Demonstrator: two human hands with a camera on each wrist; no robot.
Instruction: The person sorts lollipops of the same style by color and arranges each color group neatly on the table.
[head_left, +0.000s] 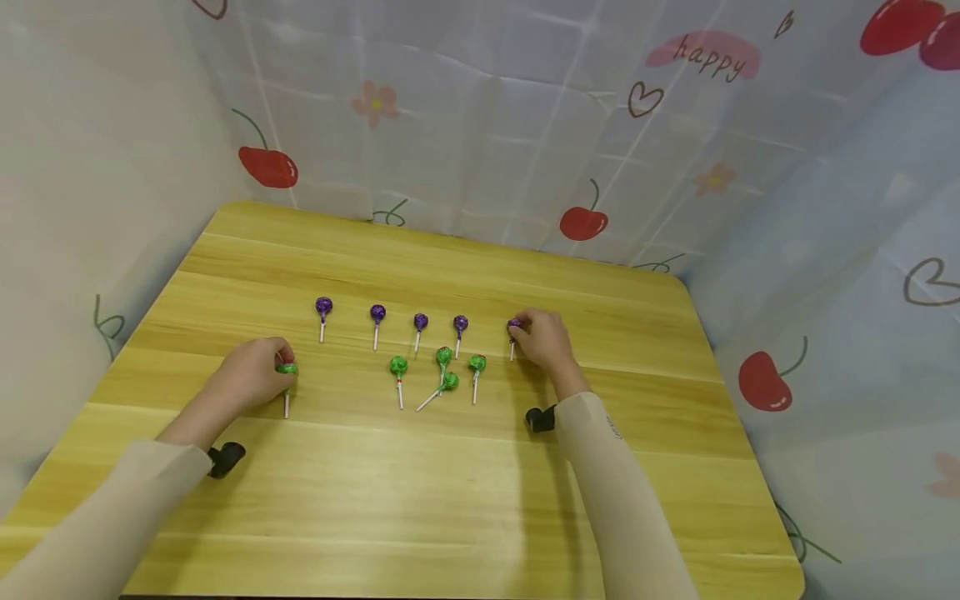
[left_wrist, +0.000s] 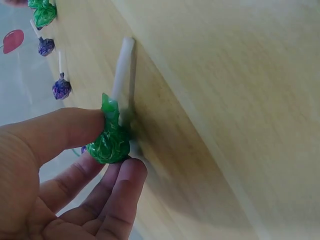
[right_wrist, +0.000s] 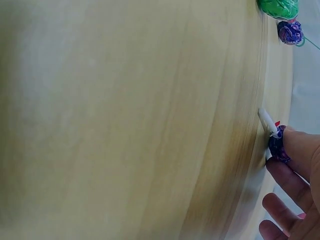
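Observation:
My left hand pinches a green-wrapped lollipop by its head between thumb and fingers, its white stick touching or nearly touching the tabletop. At the right end of a row of purple lollipops, my right hand pinches a purple lollipop by the head, stick toward me. The rest of that row, such as a purple lollipop, lies spaced out to the left. Below the row are several green lollipops: one green lollipop lies apart, and a tilted green lollipop crosses another's stick.
The wooden table has rounded corners and carries all the lollipops. A curtain printed with cherries hangs along its back and right side. Black wrist devices stick out beside both sleeves.

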